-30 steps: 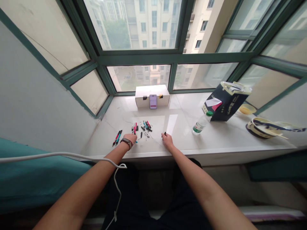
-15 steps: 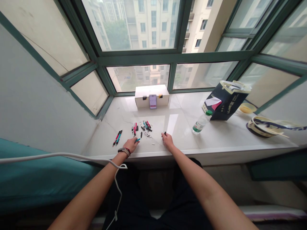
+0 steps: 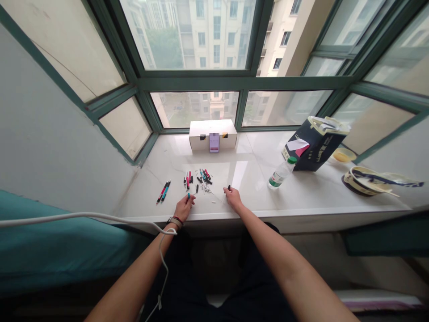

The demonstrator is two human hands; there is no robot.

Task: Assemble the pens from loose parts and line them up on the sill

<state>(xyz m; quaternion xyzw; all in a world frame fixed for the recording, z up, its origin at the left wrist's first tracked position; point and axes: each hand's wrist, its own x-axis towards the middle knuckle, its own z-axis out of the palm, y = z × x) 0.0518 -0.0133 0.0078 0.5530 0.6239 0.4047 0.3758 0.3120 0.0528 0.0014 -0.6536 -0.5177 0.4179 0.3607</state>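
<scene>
My left hand is closed on a small teal pen part, near the sill's front edge. My right hand is closed around a slim piece with a dark end; a thin, pale rod seems to run down from it, its kind unclear. Between and beyond the hands lies a loose pile of pen parts, black, red, teal and clear. Left of that pile is a smaller group of red and black pen parts. Farther left, two whole-looking pens, one red and one teal, lie side by side.
A white box with a purple phone leaning on it stands by the window. To the right are a plastic bottle, a dark paper bag and a food bowl. A white cable crosses the left foreground.
My left hand has turned, so the teal part now points upward rather than out to the right. My right hand has barely shifted.
</scene>
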